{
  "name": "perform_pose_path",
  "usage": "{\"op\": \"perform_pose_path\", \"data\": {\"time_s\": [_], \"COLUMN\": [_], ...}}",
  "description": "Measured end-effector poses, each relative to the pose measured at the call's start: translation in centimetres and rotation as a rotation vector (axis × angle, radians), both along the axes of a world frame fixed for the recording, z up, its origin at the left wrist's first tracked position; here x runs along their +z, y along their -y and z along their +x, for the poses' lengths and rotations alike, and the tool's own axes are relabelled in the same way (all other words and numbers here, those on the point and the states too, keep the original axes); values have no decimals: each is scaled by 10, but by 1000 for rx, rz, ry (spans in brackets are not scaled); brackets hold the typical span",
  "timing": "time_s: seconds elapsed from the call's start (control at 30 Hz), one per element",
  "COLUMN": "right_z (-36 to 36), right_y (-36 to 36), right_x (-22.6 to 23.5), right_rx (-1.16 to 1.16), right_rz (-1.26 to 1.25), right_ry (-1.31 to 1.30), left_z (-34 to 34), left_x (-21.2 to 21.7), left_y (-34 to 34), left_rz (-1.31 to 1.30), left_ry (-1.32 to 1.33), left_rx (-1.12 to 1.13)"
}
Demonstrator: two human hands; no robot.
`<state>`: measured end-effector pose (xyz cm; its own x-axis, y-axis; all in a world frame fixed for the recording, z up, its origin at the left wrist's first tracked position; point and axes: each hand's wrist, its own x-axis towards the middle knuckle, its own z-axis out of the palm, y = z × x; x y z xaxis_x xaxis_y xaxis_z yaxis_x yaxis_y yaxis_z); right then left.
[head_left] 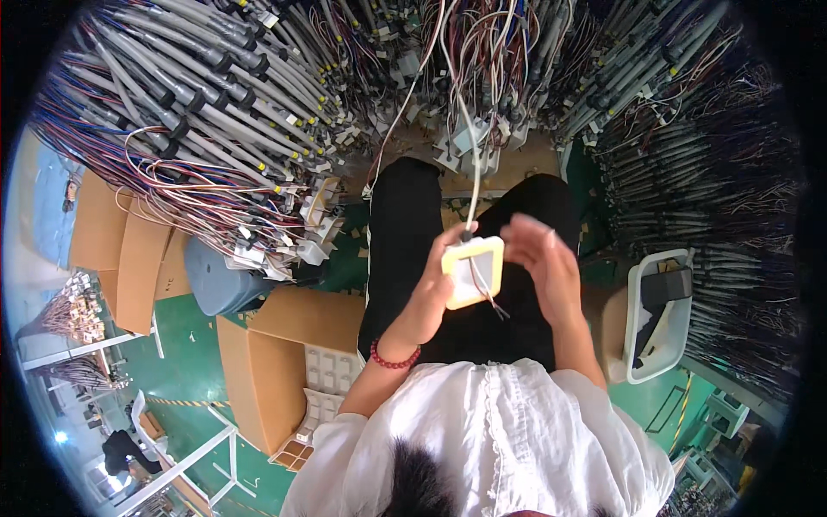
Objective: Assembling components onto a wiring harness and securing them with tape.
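Step in hand, as judged: fitting or checking the lead on a small square panel (474,271), white-faced with a yellowish rim, held over the lap. The left hand (433,297) is clamped on the panel's left edge and underside, thumb along the rim, face tilted up toward the wearer. A grey cable (473,172) runs from the top edge of the panel, just above the left thumb, up into the hanging wire harnesses (215,129) well above both hands. Thin red and dark leads (489,297) trail across the panel face and off its lower right corner.

The right hand (543,258) stands just right of the panel, fingers curled and loosely together, fingertips at or near the panel's right rim; whether it grips anything small cannot be told.

Next move, as judged, calls for fine fingertip work at the right rim while the left hand keeps the panel steady and the cable slack.

Pose: both forearms rise from the lower edge, wrists bent inward; a red bead bracelet (394,358) sits on the left wrist. An open cardboard box (284,362) lies well left of the left hand; a white bin (659,314) right of the right hand
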<state>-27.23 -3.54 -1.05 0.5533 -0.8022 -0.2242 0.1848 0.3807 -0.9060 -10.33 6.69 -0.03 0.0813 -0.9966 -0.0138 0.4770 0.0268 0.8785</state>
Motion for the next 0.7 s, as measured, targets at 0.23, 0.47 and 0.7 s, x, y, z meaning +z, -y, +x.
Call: {"op": "perform_pose_path", "data": {"time_s": [0.23, 0.47, 0.7], "right_z": [0, 12, 25], "right_y": [-37, -44, -59], "right_x": [26, 5, -5], "right_rx": [203, 250, 95], "right_rz": [-146, -10, -398], "right_ry": [-220, -102, -209], "left_z": [2, -22, -22], "left_x": [-6, -7, -21], "left_y": [18, 23, 18], "left_rz": [44, 147, 383], "left_ry": [114, -266, -457], "left_rx": [169, 369, 451]}}
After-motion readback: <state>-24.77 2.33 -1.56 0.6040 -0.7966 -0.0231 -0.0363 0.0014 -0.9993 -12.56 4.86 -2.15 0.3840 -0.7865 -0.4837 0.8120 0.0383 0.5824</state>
